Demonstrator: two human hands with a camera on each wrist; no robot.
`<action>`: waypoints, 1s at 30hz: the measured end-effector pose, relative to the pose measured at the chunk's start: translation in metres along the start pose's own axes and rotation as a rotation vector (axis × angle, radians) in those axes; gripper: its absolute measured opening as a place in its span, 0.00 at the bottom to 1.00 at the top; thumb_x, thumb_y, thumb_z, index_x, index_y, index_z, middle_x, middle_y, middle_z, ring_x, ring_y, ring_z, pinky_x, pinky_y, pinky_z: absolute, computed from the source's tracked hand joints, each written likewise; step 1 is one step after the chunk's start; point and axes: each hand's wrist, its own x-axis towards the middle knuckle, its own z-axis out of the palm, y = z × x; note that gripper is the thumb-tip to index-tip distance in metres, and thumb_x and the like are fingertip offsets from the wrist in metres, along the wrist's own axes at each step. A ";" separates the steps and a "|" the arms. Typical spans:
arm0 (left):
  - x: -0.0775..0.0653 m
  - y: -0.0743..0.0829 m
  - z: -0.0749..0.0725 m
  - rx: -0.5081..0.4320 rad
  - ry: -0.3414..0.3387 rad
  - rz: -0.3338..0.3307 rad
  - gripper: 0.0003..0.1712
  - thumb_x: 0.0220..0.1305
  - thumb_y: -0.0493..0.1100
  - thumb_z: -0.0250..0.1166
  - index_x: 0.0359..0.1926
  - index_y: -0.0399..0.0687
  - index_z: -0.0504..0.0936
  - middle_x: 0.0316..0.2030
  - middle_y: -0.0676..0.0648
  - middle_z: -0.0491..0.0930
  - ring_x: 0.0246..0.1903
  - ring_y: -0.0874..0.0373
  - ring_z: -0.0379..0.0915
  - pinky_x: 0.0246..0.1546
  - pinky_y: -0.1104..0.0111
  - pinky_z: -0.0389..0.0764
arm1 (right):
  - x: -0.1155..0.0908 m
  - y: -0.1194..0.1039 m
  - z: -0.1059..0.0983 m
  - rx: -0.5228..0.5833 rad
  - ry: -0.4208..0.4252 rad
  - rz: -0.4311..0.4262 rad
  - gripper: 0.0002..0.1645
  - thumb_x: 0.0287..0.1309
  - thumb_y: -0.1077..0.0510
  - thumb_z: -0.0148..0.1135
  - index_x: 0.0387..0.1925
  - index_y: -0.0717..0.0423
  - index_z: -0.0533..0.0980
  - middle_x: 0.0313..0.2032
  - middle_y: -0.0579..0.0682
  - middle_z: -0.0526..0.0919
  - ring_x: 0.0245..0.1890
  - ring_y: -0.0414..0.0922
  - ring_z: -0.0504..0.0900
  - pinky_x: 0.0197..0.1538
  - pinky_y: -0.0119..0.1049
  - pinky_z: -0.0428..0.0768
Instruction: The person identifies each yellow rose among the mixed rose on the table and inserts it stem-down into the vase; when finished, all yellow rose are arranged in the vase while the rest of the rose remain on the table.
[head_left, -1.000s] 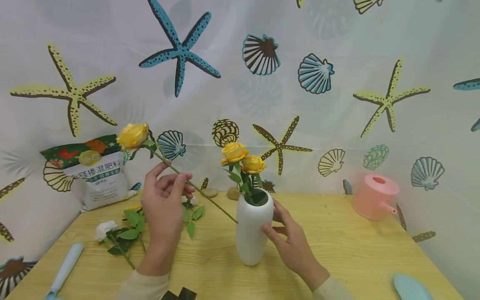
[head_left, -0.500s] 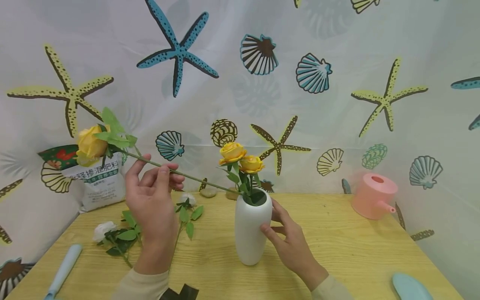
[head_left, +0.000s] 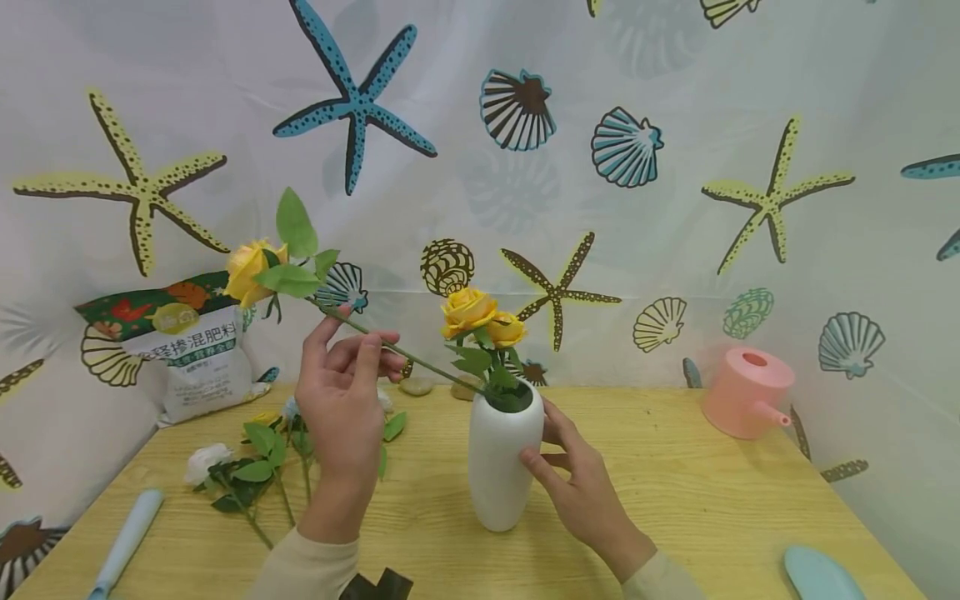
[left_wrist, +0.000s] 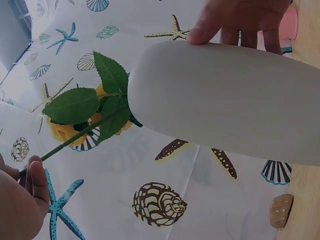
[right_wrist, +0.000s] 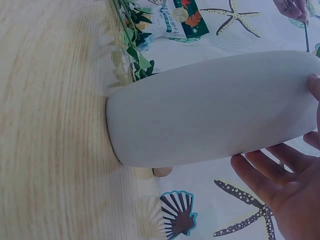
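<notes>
My left hand (head_left: 347, 404) pinches the stem of a yellow rose (head_left: 251, 273), its bloom tilted up to the left. The stem slants down to the mouth of a white vase (head_left: 504, 462); leaves there hide whether its tip is inside. Two other yellow roses (head_left: 468, 310) stand upright in the vase. Thumb and fingers of my right hand (head_left: 588, 492) grip the vase's right side, and its base rests on the table. In the left wrist view, green leaves (left_wrist: 75, 106) overlap the stem beside the vase mouth.
Several flowers, including a white rose (head_left: 207, 463), lie on the wooden table (head_left: 660, 467) at left. Behind them stands a fertilizer bag (head_left: 206, 367). A light-blue handled tool (head_left: 129, 537) lies front left, a pink watering can (head_left: 748, 392) back right, a light-blue object (head_left: 821, 575) front right.
The rose's stem end has risen from beside the vase wall to its mouth. My left hand went left, then back right, and the bloom turned. My right hand has stayed on the vase.
</notes>
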 end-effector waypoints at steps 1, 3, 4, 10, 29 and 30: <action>0.000 -0.001 0.001 0.027 -0.009 -0.004 0.19 0.73 0.35 0.60 0.62 0.40 0.73 0.33 0.52 0.86 0.25 0.63 0.82 0.30 0.74 0.83 | 0.000 0.000 0.000 -0.001 0.000 -0.003 0.38 0.69 0.57 0.62 0.76 0.50 0.60 0.60 0.54 0.81 0.58 0.54 0.82 0.53 0.37 0.84; -0.001 -0.003 0.002 0.076 -0.027 -0.012 0.19 0.73 0.36 0.59 0.63 0.41 0.73 0.33 0.55 0.86 0.25 0.64 0.82 0.30 0.74 0.83 | 0.000 0.000 0.000 -0.004 0.001 -0.006 0.38 0.69 0.57 0.62 0.76 0.50 0.59 0.60 0.54 0.81 0.58 0.54 0.82 0.53 0.37 0.84; -0.001 -0.003 0.004 0.096 -0.036 -0.015 0.20 0.73 0.36 0.59 0.63 0.41 0.73 0.33 0.55 0.86 0.25 0.64 0.82 0.29 0.74 0.83 | 0.000 0.000 0.000 -0.005 0.001 -0.007 0.38 0.69 0.57 0.62 0.76 0.50 0.59 0.60 0.54 0.81 0.58 0.53 0.82 0.53 0.37 0.84; -0.003 -0.008 0.012 0.195 -0.079 -0.008 0.21 0.72 0.33 0.60 0.64 0.40 0.74 0.33 0.55 0.86 0.25 0.65 0.81 0.27 0.75 0.82 | -0.001 0.001 0.000 -0.010 0.000 -0.016 0.38 0.69 0.57 0.62 0.76 0.48 0.59 0.61 0.53 0.80 0.58 0.53 0.82 0.53 0.37 0.84; -0.027 -0.025 0.024 0.245 -0.146 -0.071 0.07 0.63 0.28 0.67 0.42 0.31 0.82 0.33 0.35 0.83 0.23 0.63 0.80 0.25 0.76 0.81 | 0.000 0.003 0.002 -0.021 0.014 -0.062 0.38 0.69 0.58 0.62 0.76 0.50 0.60 0.59 0.54 0.82 0.56 0.53 0.83 0.51 0.38 0.85; -0.028 -0.026 0.025 0.251 -0.145 -0.072 0.06 0.63 0.28 0.67 0.41 0.31 0.83 0.33 0.35 0.84 0.23 0.63 0.80 0.25 0.75 0.81 | 0.000 0.003 0.002 -0.023 0.015 -0.063 0.38 0.69 0.58 0.62 0.75 0.50 0.60 0.58 0.54 0.82 0.56 0.53 0.83 0.51 0.38 0.85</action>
